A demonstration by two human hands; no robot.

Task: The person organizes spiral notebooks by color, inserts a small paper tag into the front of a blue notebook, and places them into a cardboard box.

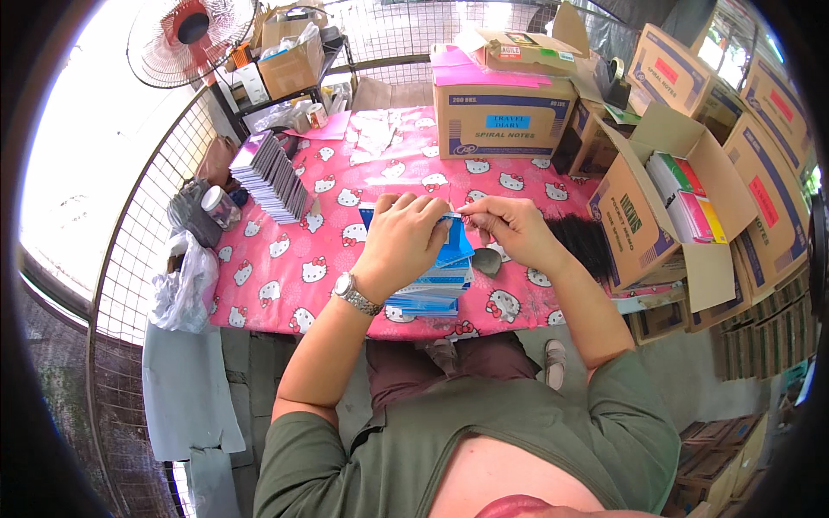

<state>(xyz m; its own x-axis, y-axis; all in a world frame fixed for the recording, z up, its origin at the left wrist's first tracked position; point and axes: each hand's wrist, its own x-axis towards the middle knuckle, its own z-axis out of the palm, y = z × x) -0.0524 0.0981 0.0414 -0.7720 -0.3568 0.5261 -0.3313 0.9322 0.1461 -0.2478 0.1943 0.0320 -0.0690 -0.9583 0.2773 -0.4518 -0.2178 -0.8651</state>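
Note:
A small blue notebook [451,252] lies over a tall, uneven stack of blue notebooks [427,298] at the table's near edge. My left hand [399,231], with a watch on its wrist, is closed over the top notebook's far edge and hides much of it. At that edge's right end, the fingers of my right hand [508,228] are pinched together. A thin dark strip shows there, but whatever sits between those fingertips is too small to make out. A grey, stone-like lump [487,262] lies beside the stack, below my right hand.
Thin black strands [579,246] lie bundled right of my right hand. An open carton [643,216] of notebooks stands beyond them. A large closed carton [505,116] sits at the back. Leftward are a purple notebook stack [269,180], a clear jar [220,209] and a plastic bag [183,289].

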